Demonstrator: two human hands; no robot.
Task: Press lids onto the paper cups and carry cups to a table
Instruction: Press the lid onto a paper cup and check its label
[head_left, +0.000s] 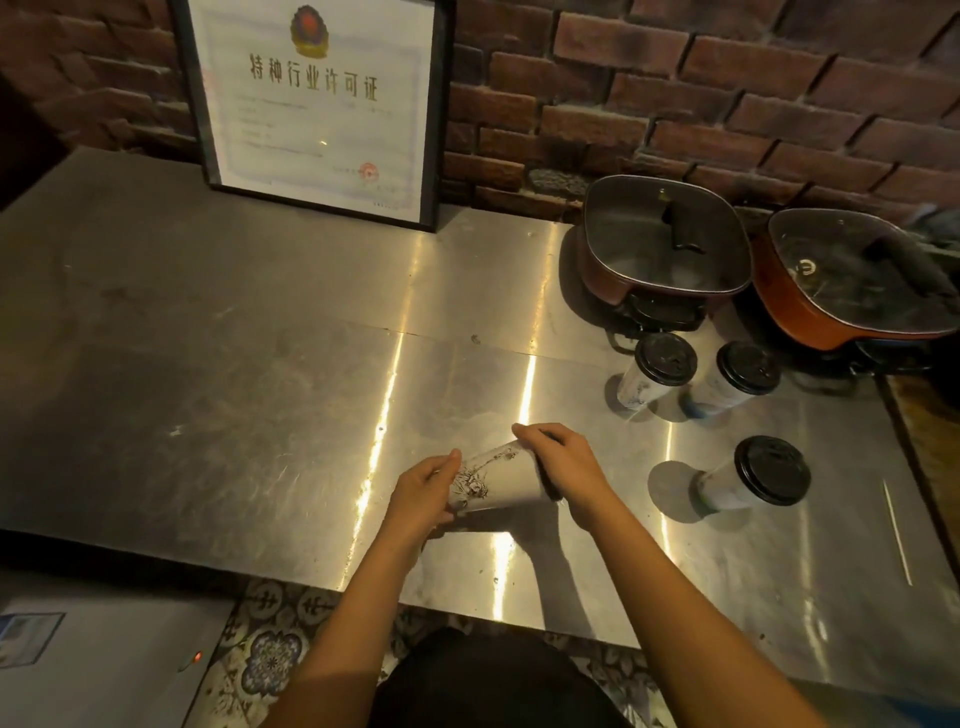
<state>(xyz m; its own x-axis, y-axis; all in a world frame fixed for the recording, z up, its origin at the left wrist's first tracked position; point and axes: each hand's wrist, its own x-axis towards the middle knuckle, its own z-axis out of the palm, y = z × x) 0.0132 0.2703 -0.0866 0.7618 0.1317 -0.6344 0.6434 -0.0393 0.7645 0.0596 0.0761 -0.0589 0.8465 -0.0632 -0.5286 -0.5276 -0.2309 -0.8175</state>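
Holding a tilted paper cup (498, 480) at lower centre, the left hand (423, 491) grips its base while the right hand (563, 475) closes over its lid end, and three lidded cups (657, 371) wait right on the steel counter (260, 389), none carried yet.

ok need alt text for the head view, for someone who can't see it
Two bare hands hold a tilted paper cup over a steel counter, the left hand at its base, the right hand over its top. Three black-lidded cups stand to the right, near two lidded electric pots.
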